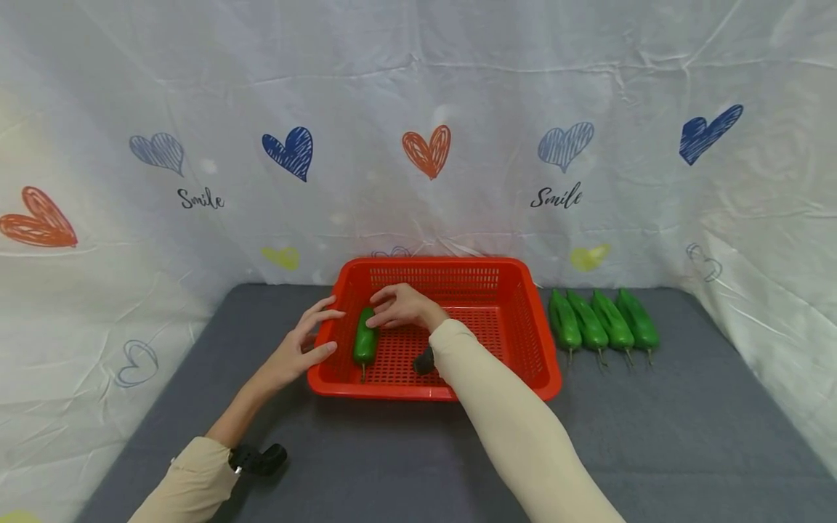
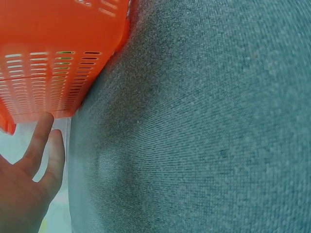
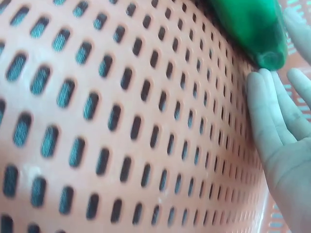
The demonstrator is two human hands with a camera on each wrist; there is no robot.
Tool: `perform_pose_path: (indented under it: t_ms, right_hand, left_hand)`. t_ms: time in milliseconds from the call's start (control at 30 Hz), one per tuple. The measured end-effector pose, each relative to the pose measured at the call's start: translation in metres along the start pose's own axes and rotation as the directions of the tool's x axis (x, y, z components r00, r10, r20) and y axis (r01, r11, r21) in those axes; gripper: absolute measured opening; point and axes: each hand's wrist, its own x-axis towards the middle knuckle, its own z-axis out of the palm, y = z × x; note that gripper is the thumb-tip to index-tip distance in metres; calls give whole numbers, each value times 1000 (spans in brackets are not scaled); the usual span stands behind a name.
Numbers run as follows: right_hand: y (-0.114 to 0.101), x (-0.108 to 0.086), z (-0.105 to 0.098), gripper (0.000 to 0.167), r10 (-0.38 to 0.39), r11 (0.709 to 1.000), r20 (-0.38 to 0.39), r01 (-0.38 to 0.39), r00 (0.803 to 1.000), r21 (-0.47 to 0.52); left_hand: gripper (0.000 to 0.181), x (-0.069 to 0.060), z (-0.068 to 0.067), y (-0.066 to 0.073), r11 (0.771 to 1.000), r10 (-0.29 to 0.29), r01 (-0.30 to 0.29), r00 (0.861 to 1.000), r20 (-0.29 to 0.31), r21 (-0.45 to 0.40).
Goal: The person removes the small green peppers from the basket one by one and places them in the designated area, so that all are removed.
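A green chili pepper (image 1: 365, 338) lies lengthwise at the left side inside a red plastic basket (image 1: 392, 392), its stem toward the near side. My right hand (image 1: 404, 309) reaches into the basket beside the pepper's upper part. In the right wrist view, fairly straight fingers (image 3: 272, 104) are at the end of the pepper (image 3: 257, 29), not wrapped round it. At the basket's left rim is my left hand (image 1: 297, 356), fingers spread. The left wrist view shows two of its fingers (image 2: 39, 141) extended by the slotted basket wall (image 2: 63, 68).
Several more green chili peppers (image 1: 611, 323) lie side by side to the right of the basket, stems toward me. A grey cloth (image 1: 392, 465) covers the table. Behind it hangs a white curtain (image 1: 484, 181) printed with hearts.
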Motion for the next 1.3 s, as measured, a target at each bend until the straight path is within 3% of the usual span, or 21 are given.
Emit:
perform_pose_path:
  t_ms: [367,800,1300]
  right_hand:
    - [-1,8,7,48,-32,996,-67,27,997,-83]
    - [-1,8,6,45,-24,996,-35,27,999,90]
    - [-5,6,5,47,-37,983,-14,39,999,181]
  left_hand:
    - [48,-1,-1,-1,1000,-10,10,1000,2,-11]
    - [48,0,0,2,1000,-17,17,1000,7,-16]
    - [49,-1,0,2,1000,-24,24,1000,2,-7]
